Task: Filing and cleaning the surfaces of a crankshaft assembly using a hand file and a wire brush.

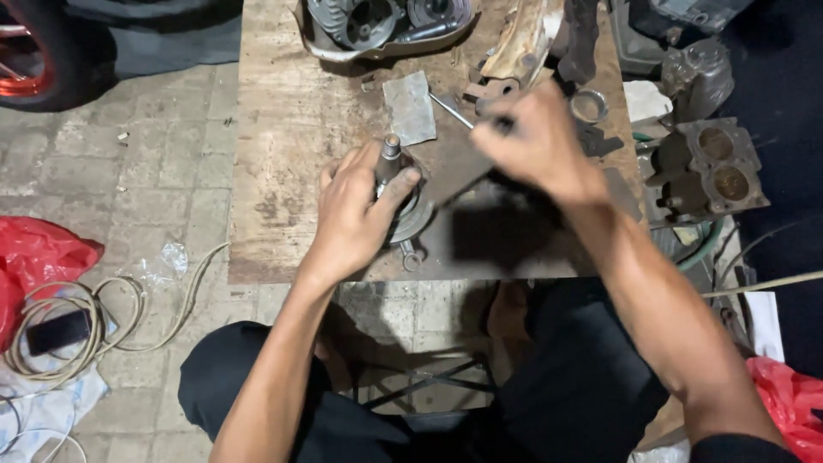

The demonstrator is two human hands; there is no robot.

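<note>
My left hand (356, 210) grips an upright metal shaft (390, 154) that rises from a round crank assembly (411, 221) on a worn wooden table (291, 146). My right hand (536, 141) is raised just right of the shaft, blurred, closed on the dark handle of a thin metal tool (450, 110) whose rod points up and left. A dark flat plate (506, 231) lies under the right hand. A small grey sheet of abrasive paper (410, 107) lies behind the shaft.
An engine case in a pan (377, 26) sits at the table's far edge, with a metal ring (589, 105) and a cylinder block (711, 167) to the right. Coiled cable (77, 330), a phone (58, 331) and red bags (39, 257) lie on the paved floor at left.
</note>
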